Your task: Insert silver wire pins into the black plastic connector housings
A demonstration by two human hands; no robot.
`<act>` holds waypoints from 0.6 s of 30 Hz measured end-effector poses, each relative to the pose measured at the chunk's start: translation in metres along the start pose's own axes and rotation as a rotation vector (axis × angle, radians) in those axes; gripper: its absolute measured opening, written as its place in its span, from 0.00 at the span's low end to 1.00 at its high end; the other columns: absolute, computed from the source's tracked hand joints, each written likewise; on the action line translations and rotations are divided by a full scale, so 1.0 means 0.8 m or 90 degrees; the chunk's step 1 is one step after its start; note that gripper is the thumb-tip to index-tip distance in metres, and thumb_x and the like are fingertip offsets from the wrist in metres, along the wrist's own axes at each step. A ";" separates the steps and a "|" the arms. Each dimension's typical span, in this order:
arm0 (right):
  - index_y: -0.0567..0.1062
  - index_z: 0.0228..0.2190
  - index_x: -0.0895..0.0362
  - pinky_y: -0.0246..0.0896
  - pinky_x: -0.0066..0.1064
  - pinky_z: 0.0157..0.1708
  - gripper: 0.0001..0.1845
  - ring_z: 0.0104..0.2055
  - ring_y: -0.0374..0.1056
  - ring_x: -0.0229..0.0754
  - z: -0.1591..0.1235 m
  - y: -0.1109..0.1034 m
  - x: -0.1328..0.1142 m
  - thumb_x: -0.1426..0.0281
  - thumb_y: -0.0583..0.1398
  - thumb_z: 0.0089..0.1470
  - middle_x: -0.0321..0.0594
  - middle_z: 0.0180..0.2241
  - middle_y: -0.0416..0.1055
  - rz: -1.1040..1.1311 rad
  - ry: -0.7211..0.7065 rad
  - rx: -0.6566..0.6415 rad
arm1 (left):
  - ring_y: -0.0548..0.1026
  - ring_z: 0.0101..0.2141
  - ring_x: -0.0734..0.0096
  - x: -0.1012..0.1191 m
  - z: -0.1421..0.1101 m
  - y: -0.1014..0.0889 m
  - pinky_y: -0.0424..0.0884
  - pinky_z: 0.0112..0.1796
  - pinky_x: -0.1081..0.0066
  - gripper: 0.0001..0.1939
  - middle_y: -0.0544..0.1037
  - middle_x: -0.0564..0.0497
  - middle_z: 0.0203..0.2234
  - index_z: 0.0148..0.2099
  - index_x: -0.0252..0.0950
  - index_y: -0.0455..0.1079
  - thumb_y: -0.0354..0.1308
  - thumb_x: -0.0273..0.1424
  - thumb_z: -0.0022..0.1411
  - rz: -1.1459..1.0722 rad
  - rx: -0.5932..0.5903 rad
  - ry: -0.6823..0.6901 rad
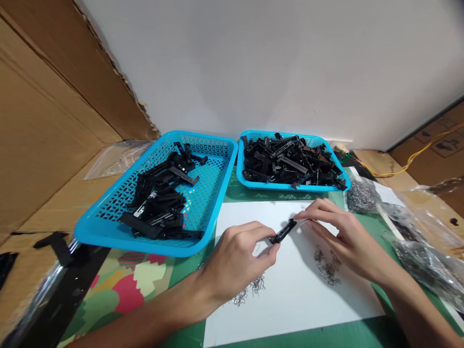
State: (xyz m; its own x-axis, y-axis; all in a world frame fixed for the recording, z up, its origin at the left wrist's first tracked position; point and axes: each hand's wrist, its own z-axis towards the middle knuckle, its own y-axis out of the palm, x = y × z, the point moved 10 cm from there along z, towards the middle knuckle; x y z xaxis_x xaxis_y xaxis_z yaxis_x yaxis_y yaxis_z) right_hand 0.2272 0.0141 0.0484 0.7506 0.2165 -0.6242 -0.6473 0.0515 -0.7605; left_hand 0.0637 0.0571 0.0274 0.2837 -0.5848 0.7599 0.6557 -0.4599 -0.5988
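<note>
My left hand (243,258) pinches one end of a narrow black plastic part (284,231) between thumb and fingers, above a white sheet (290,299). At the part's far end, my right hand (335,234) is closed on a thin metal piece (303,222) whose tip points at the part; its exact kind is too small to make out. Two heaps of small bent wire pieces lie on the sheet: one heap (327,266) below my right hand, the other heap (256,285) partly hidden by my left hand.
A blue basket (213,212) at the left holds some black parts, and a fuller blue basket (295,185) stands at the back right. Plastic bags of small metal pieces (362,195) lie at the right. Cardboard (54,111) rises at the left; yellow wires (395,171) run at the far right.
</note>
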 end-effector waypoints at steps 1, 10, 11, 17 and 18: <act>0.82 0.51 0.48 0.73 0.39 0.42 0.15 0.46 0.74 0.47 -0.001 -0.004 -0.003 0.72 0.58 0.71 0.44 0.45 0.77 -0.008 -0.017 0.025 | 0.68 0.23 0.76 0.003 -0.001 -0.001 0.67 0.29 0.71 0.07 0.84 0.53 0.35 0.43 0.36 0.80 0.65 0.22 0.63 0.015 0.008 0.019; 0.84 0.31 0.53 0.78 0.31 0.33 0.04 0.32 0.79 0.42 -0.009 0.006 -0.004 0.69 0.70 0.59 0.37 0.32 0.83 0.239 0.128 0.261 | 0.76 0.29 0.68 0.019 -0.007 0.006 0.70 0.31 0.69 0.05 0.81 0.49 0.31 0.44 0.32 0.79 0.61 0.23 0.67 0.080 -0.001 0.118; 0.83 0.30 0.53 0.78 0.29 0.32 0.05 0.31 0.79 0.41 -0.007 0.013 -0.005 0.70 0.70 0.59 0.37 0.32 0.82 0.268 0.137 0.255 | 0.76 0.29 0.68 0.020 -0.008 0.007 0.70 0.31 0.69 0.05 0.81 0.49 0.31 0.42 0.32 0.79 0.61 0.23 0.68 0.080 -0.005 0.122; 0.82 0.30 0.55 0.77 0.27 0.30 0.06 0.29 0.78 0.41 -0.001 0.030 -0.010 0.69 0.69 0.59 0.37 0.29 0.82 0.295 0.142 0.208 | 0.80 0.32 0.64 0.021 -0.010 0.008 0.74 0.34 0.67 0.06 0.82 0.46 0.33 0.43 0.30 0.80 0.60 0.23 0.69 0.087 -0.008 0.133; 0.82 0.30 0.55 0.77 0.27 0.30 0.06 0.28 0.78 0.40 -0.001 0.030 -0.012 0.69 0.69 0.60 0.37 0.29 0.82 0.281 0.138 0.206 | 0.80 0.32 0.63 0.021 -0.011 0.009 0.75 0.35 0.67 0.07 0.82 0.46 0.33 0.44 0.30 0.80 0.60 0.23 0.69 0.091 -0.010 0.131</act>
State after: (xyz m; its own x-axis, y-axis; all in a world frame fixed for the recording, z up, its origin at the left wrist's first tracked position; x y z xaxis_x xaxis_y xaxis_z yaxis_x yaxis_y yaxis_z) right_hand 0.2046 0.0128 0.0360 0.3885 0.0819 -0.9178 -0.8868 0.3039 -0.3482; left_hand 0.0670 0.0381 0.0336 0.2228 -0.7676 0.6010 0.6082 -0.3723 -0.7011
